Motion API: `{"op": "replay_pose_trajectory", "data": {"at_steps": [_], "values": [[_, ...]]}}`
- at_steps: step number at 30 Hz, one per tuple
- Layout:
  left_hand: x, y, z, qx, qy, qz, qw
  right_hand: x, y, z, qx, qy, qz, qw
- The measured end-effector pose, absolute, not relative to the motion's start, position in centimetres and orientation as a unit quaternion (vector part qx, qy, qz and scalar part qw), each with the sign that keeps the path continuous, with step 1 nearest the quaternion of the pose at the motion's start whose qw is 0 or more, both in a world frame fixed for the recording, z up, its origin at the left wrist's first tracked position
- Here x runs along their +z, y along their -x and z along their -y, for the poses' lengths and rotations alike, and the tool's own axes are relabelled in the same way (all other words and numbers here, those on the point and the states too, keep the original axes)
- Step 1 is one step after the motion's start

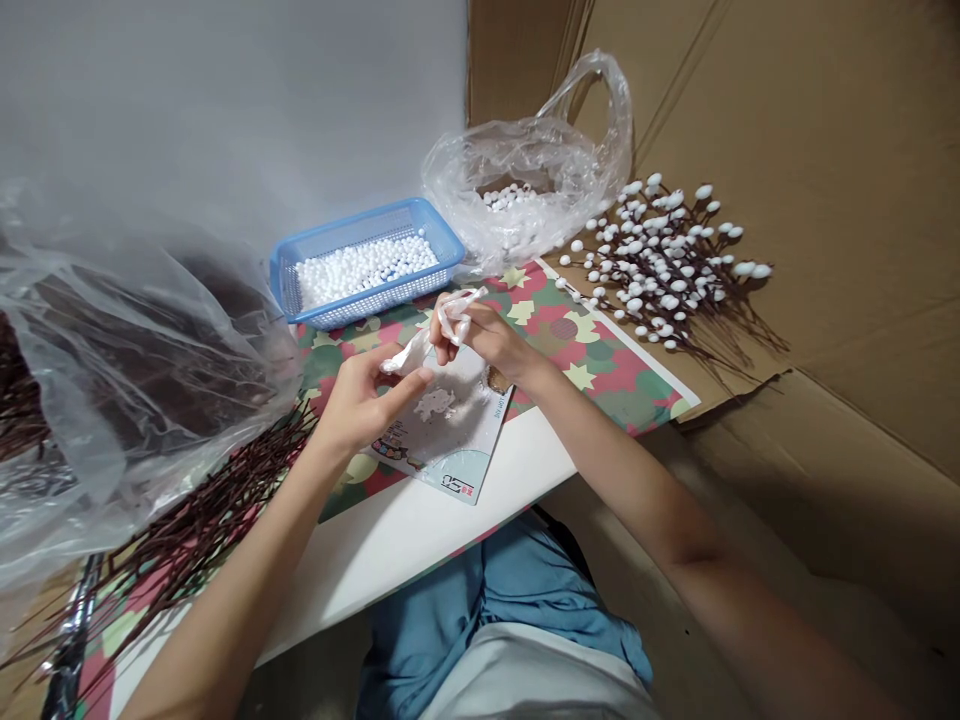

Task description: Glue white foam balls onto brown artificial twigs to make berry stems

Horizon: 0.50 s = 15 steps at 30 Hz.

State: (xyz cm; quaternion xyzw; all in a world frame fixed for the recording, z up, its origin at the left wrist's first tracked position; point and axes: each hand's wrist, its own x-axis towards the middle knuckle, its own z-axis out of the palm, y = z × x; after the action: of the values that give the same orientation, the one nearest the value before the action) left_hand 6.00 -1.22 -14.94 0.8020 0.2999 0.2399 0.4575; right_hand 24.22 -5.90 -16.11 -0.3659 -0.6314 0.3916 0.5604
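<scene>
A crumpled white strip, thin plastic or tissue, stretches between my two hands above the table. My left hand is closed on its lower left end, thumb pointing right. At the upper end, my right hand has its fingers curled around the strip, part of which loops over the knuckles. Beneath them lies a printed card with a whitish smear across its middle. A small brown piece rests at the card's right edge, close to my right wrist.
Behind my hands stands a blue basket of small white balls. A clear plastic bag holds more. White-berried stems are heaped on cardboard at right. Bare brown stems and a large plastic bag occupy the left.
</scene>
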Motion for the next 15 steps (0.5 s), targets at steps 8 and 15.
{"op": "replay_pose_trajectory", "data": {"at_steps": [8, 15], "values": [[-15.26, -6.05, 1.00, 0.240, -0.817, -0.335, 0.403, -16.00, -24.28, 5.98, 0.409, 0.367, 0.638, 0.540], [-15.47, -6.14, 0.98, 0.241, -0.820, -0.323, 0.406, -16.26, -24.35, 5.72, 0.404, 0.349, 0.647, 0.545]]}}
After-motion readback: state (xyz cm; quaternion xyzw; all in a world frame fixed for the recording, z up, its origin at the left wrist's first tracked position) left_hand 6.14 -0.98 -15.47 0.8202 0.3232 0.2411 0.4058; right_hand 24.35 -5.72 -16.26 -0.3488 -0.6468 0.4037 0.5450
